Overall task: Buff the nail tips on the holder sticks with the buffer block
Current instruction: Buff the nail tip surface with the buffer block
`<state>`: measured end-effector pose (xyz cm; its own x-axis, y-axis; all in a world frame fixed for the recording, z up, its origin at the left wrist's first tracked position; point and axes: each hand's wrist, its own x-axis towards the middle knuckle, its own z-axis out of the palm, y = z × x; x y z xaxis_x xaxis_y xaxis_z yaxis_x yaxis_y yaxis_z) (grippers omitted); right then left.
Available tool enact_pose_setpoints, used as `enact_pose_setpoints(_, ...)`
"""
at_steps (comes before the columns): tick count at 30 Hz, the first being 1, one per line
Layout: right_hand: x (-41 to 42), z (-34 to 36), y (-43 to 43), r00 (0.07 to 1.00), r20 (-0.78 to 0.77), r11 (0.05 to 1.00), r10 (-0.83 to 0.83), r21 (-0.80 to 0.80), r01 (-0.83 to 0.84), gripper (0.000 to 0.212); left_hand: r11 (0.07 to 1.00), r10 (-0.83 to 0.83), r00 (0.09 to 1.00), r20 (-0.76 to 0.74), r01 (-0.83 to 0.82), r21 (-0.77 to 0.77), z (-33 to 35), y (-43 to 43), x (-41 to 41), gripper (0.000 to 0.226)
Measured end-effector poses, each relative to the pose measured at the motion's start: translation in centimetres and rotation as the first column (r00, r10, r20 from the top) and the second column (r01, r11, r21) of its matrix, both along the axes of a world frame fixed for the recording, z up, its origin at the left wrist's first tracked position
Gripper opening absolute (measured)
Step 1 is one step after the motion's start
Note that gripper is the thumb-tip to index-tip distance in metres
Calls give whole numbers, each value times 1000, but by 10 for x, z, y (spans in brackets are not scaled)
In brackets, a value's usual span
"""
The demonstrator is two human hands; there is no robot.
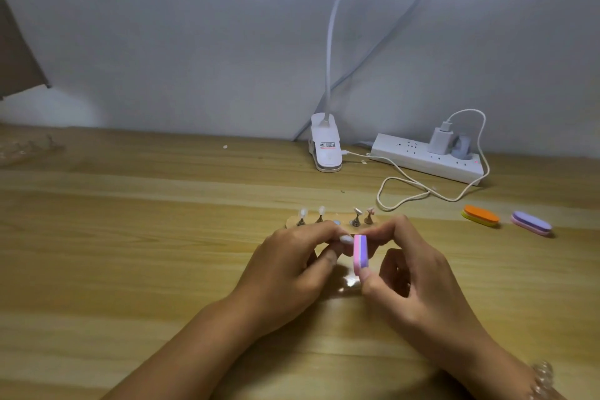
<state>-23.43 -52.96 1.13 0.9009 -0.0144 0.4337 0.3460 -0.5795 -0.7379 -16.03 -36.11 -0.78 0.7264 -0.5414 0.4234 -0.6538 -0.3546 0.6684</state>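
My right hand [412, 273] pinches a pink and purple buffer block [360, 253] between thumb and fingers, held on edge. My left hand [292, 266] pinches a holder stick whose pale nail tip [346, 240] touches the block's left face; the stick itself is hidden by my fingers. Just behind my hands a tan base [337, 219] carries several more holder sticks with nail tips: two pale ones on the left [302, 216], a silvery one [356, 217] and a pinkish one [369, 215] on the right.
Two spare buffer blocks lie at the right, orange-yellow [480, 215] and purple-pink [531, 223]. A white clip lamp [325, 146], a power strip [428, 157] with charger and a looping cable [406, 185] sit at the back by the wall. Wooden table [130, 253] all around.
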Motion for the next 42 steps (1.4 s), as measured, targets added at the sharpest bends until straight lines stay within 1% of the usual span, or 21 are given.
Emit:
enact_pose_setpoints(4, 5, 0, -3, 994, -33, 990, -103, 95, 106, 23, 999, -21, 999, 30, 20, 33, 0, -2, -2, 22)
enact_pose_setpoints(5, 5, 0, -3, 994, -20, 991, -110, 78, 111, 23, 999, -21, 999, 36, 19, 34, 0, -2, -2, 24)
enact_pose_setpoints(8, 0, -1, 1, 998, 44, 999, -33, -36, 34, 24, 1000, -6, 999, 37, 5, 21, 0, -1, -1, 29)
enact_pose_setpoints(9, 0, 0, 1, 999, 30, 999, -20, -29, 21, 24, 1000, -5, 999, 39, 4, 19, 0, 0, -1, 29)
enact_pose_setpoints(10, 1, 0, -1, 1000, 5, 1000, -25, 17, 25, 22, 1000, -9, 999, 42, 8, 23, 0, -1, -1, 26)
enact_pose_setpoints(12, 5, 0, -4, 996, -40, 991, -81, 99, 85, 18, 999, -19, 998, 52, 17, 37, -1, -2, -2, 20)
enact_pose_setpoints(14, 6, -1, -5, 992, -28, 988, -122, 88, 124, 20, 999, -14, 998, 60, 12, 35, -1, -2, -2, 17)
enact_pose_setpoints(17, 1, -1, 2, 998, 37, 998, -49, -31, 51, 25, 1000, 4, 998, 62, -5, 11, 0, 0, -1, 22)
enact_pose_setpoints(18, 0, 0, 2, 999, 35, 999, -32, -40, 33, 28, 1000, 5, 998, 58, -6, 9, 1, 0, -1, 25)
enact_pose_setpoints(20, 0, 2, 1, 999, 8, 999, -44, 1, 44, 28, 1000, 0, 998, 57, -1, 24, 1, -1, -2, 22)
enact_pose_setpoints(22, 3, 2, -1, 995, -25, 993, -96, 62, 98, 21, 999, -1, 998, 64, -1, 36, 0, -2, -1, 17)
enact_pose_setpoints(24, 5, 1, -1, 991, -38, 988, -127, 83, 130, 21, 999, 0, 998, 67, -2, 40, -1, -2, -1, 15)
enact_pose_setpoints(27, 2, 0, 0, 999, 5, 999, -50, 10, 50, 22, 999, 10, 997, 70, -13, 39, -1, -1, -1, 20)
enact_pose_setpoints(28, 0, 0, 0, 1000, 8, 1000, -16, 4, 16, 27, 999, 13, 998, 67, -16, 37, -1, -1, -1, 20)
enact_pose_setpoints(30, 0, 1, -1, 1000, -14, 997, 23, 79, -22, 35, 999, 16, 998, 60, -18, 38, 0, -1, -2, 19)
enact_pose_setpoints(31, 2, 1, -3, 1000, -28, 992, 11, 127, -8, 35, 999, 16, 998, 61, -18, 39, 0, -1, -2, 17)
enact_pose_setpoints(35, 8, -1, -9, 987, -65, 956, -148, 247, 160, 24, 1000, 13, 999, 38, -13, 5, 1, -1, -2, 13)
enact_pose_setpoints(37, 8, -1, -7, 985, -42, 962, -165, 212, 170, 25, 1000, 19, 999, 42, -18, -16, 1, -2, -2, 14)
enact_pose_setpoints(38, 6, -1, -5, 990, -15, 976, -144, 163, 144, 26, 1000, 20, 999, 45, -19, -24, 2, -2, -2, 18)
enact_pose_setpoints(40, 2, -3, 1, 995, 55, 997, -77, 10, 77, 27, 999, 25, 999, 38, -24, -43, 2, -3, -2, 28)
enact_pose_setpoints(42, -1, -4, 5, 996, 83, 992, -27, -123, 37, 29, 997, 36, 999, 21, -34, -63, 3, -1, -1, 31)
